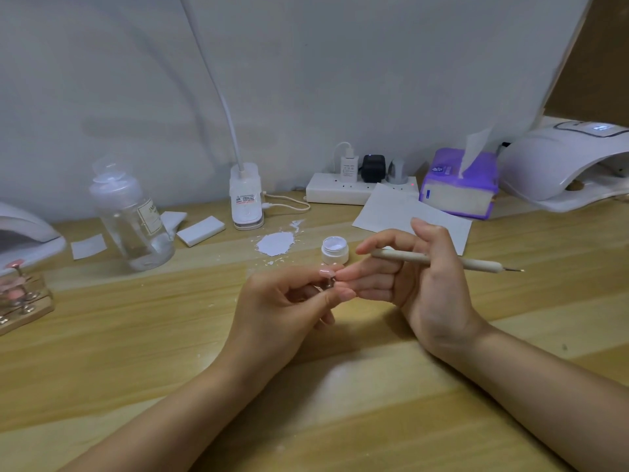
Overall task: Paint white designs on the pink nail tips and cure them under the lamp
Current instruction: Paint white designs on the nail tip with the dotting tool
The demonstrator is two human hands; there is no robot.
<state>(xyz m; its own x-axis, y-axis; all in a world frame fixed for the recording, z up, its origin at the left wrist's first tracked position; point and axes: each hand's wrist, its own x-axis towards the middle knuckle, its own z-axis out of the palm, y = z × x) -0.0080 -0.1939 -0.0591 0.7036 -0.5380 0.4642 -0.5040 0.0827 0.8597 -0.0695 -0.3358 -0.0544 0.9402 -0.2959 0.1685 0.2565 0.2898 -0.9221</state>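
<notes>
My left hand [289, 301] pinches a small metal stand with a pink nail tip [326, 272] on top, above the middle of the wooden table. My right hand [418, 281] holds a thin beige brush pen [442, 261] with its fine tip pointing right, and its fingertips touch the nail tip. An open white jar of white gel [335, 249] stands just behind the hands. A white curing lamp [565, 165] sits at the far right. At the left edge a wooden holder [23, 301] carries more pink nail tips on stands.
A second white lamp [23, 233] is at the far left. A clear bottle [132, 216], white pads [200, 230], a clip desk lamp [246, 199], a power strip [357, 189], a purple tissue pack [459, 185], paper [391, 212] and a white paint smear [275, 243] lie behind.
</notes>
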